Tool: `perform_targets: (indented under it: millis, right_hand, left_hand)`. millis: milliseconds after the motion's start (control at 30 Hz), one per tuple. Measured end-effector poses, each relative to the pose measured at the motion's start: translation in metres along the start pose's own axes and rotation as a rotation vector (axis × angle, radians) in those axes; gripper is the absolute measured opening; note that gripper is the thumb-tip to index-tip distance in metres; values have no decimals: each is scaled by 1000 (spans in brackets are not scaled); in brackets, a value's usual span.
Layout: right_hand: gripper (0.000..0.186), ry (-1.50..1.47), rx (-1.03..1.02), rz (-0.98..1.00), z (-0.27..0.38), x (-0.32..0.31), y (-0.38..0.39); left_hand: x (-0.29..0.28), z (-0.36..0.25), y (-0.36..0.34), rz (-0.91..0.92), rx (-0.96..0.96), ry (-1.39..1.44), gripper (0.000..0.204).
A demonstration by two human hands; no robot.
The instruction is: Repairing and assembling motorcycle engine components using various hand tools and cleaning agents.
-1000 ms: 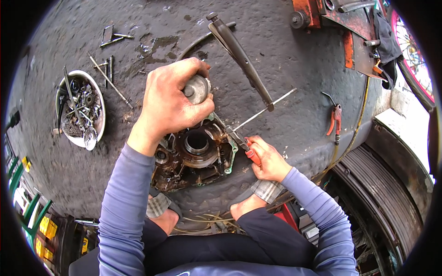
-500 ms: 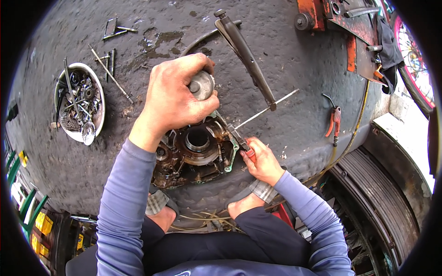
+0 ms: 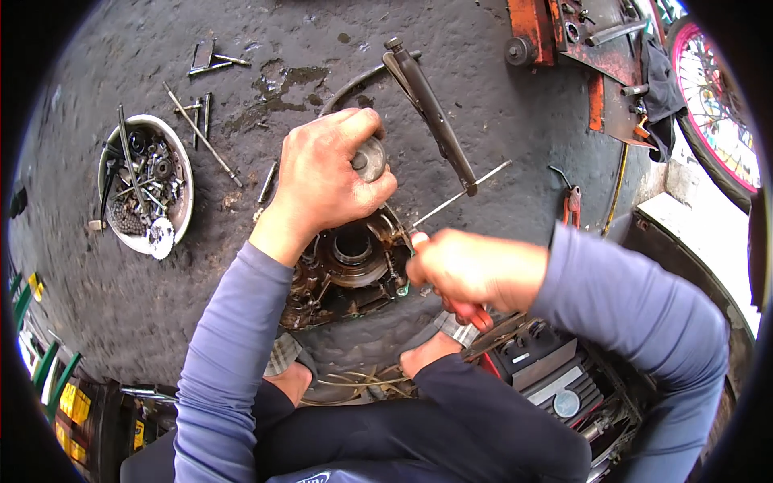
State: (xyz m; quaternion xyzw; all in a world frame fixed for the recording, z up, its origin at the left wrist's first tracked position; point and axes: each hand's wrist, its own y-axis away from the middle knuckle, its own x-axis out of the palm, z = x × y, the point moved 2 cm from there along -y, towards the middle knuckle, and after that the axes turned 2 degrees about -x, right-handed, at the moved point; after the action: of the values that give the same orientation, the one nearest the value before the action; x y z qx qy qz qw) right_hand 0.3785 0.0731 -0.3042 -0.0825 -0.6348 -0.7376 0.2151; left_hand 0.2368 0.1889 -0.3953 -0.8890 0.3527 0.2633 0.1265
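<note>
My left hand (image 3: 326, 181) is closed around a grey round metal part (image 3: 369, 160) at the far side of an open, oily engine case (image 3: 322, 310). A bore shows in the middle of that case, which sits between my feet. My right hand (image 3: 475, 270), slightly blurred, grips red-handled pliers (image 3: 469, 314) over the case's right edge. Their red handles stick out below the fist, and the jaws are mostly hidden. Just beyond my right hand lies a thin metal rod (image 3: 459, 196), touching the lower end of a dark metal stand-like lever (image 3: 435, 117).
To the left stands a white bowl (image 3: 190, 201) full of gears, chain and bolts. Several loose rods (image 3: 201, 133) lie beside it. A red-handled air gun (image 3: 572, 205) rests at right, below an orange metal frame (image 3: 596, 101). A toolbox (image 3: 547, 362) stands near my right knee.
My right forearm has swung up and outward, and the hand has turned over, bringing the plier handles down toward me. My left hand keeps its hold on the round part.
</note>
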Motion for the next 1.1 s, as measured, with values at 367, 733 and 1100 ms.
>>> perform_targets:
  millis: [367,733,1100]
  right_hand:
    - [31,397,-94,-438,-112,19,-23]
    - [36,508,-702,-714,-170,-6,-62]
    - [39,631,-920,-688,-179,-22,-60]
  left_hand:
    - [-6,6,7,22,-14,10,34]
    - [-6,-8,-12,158,-13,37,35]
    - [18,-58,-69,883,-161,-800,49]
